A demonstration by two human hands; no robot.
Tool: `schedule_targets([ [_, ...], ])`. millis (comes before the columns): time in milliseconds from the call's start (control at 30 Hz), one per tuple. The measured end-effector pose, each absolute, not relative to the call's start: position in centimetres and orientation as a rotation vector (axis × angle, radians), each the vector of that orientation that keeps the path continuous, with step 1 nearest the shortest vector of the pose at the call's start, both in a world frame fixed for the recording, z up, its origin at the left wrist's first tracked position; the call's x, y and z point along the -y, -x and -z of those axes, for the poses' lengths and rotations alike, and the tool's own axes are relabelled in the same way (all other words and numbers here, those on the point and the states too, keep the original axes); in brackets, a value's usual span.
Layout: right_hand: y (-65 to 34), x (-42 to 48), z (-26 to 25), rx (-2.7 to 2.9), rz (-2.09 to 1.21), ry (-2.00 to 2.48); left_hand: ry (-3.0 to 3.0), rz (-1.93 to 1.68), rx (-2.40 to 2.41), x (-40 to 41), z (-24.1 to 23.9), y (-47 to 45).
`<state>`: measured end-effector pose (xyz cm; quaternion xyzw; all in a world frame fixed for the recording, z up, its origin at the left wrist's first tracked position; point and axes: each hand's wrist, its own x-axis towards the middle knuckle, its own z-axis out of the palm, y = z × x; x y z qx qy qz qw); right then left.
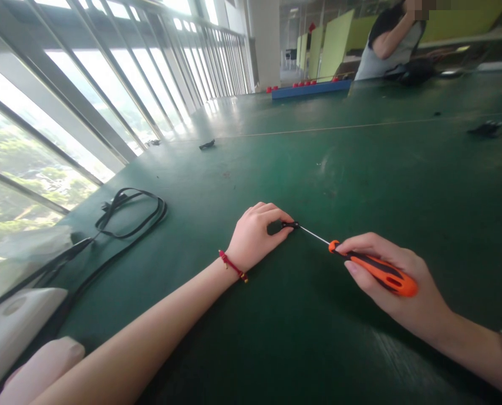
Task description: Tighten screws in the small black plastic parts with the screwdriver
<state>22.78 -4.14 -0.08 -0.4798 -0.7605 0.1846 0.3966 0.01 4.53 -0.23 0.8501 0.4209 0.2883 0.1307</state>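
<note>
My left hand [257, 233] pinches a small black part [290, 224] between thumb and fingertips, low over the green table [251, 169]. What kind of part it is I cannot make out. In my right hand [406, 275] is a screwdriver [377, 273] with an orange and black handle, gripped by thumb and fingers. Its thin metal shaft slants up to the left, and the tip meets the right end of the black part. Whether a screw sits there is too small to see.
A looped black cable [136, 228] lies to the left, near a white object [18, 320] at the table's edge. Small black pieces [207, 144] are scattered farther back. A long blue item [312, 90] with red knobs lies at the far edge, and a person [388, 45] is beyond.
</note>
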Motion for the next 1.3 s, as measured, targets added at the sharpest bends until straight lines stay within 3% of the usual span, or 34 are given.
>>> schedule_targets([
  [867,-22.74,4.11,0.09,1.945,-0.446,1.198,-2.139,-0.872,-1.201,-5.13,0.35,0.21],
  [1067,-23.02,4.43,-0.34,1.919,-0.240,1.100,-2.354,-0.908,-1.233,-4.57,0.26,-0.12],
  [1300,-22.88,4.37,-0.36,1.918,-0.290,1.092,-2.478,-0.889,-1.217,-4.30,0.53,-0.33],
])
